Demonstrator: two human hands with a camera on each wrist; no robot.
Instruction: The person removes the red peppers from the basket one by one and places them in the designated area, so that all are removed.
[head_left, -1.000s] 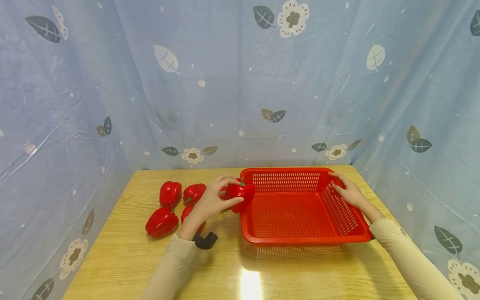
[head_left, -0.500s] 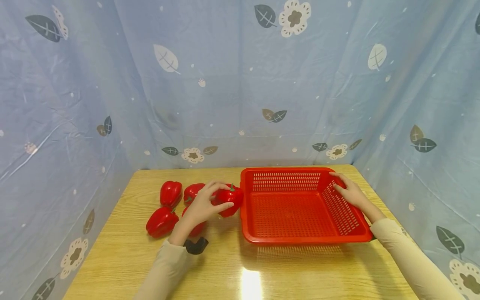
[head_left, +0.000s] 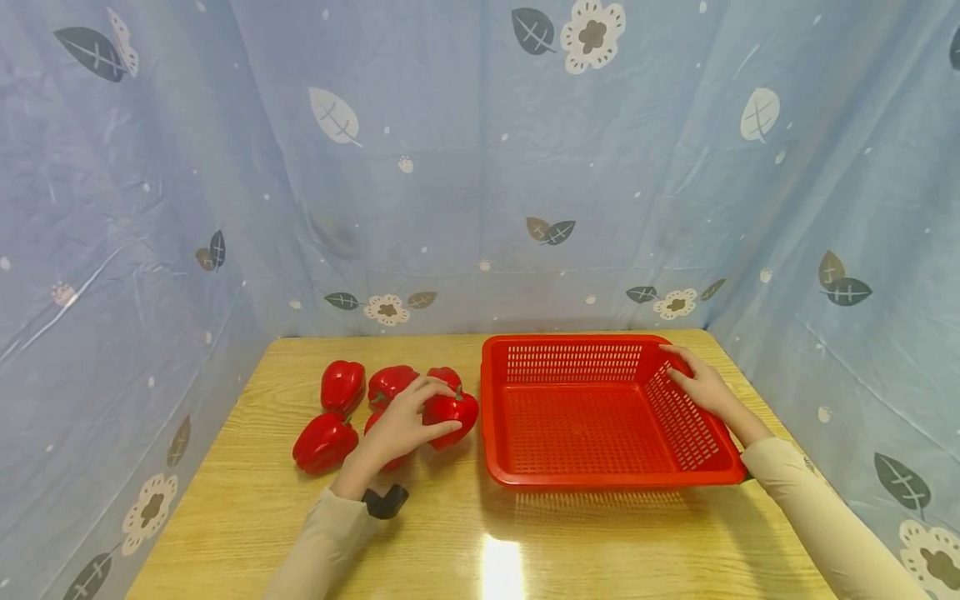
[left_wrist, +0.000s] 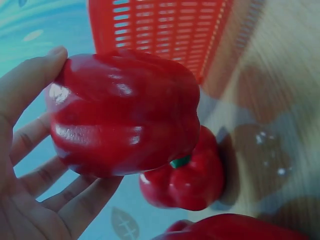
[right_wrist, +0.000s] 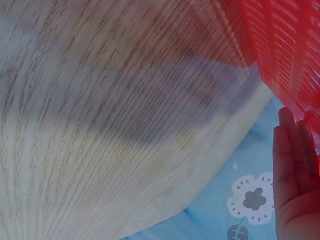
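Observation:
My left hand (head_left: 397, 425) holds a glossy red bell pepper (head_left: 456, 413), its green stem upward, just left of the red basket (head_left: 600, 480). In the left wrist view, the thumb is at the top of this bell pepper and the fingers curl beneath it. Behind it lies another red bell pepper (head_left: 444, 377), partly covered in the head view. My right hand (head_left: 705, 390) grips the basket's right rim, its thumb over the inner side. The right wrist view shows straight fingers (right_wrist: 287, 155) along the outside of the basket's slotted wall (right_wrist: 287, 55).
Several more red bell peppers lie on the left of the wooden table (head_left: 247, 500), among them one at the back (head_left: 342, 386) and one nearer (head_left: 325, 443). One is partly hidden beneath my left hand. A blue patterned curtain (head_left: 420, 192) surrounds the table's back and sides.
My left hand has moved left and toward me with the bell pepper, from the basket's left rim to beside it. The bell pepper behind now shows more. The right hand stays on the rim.

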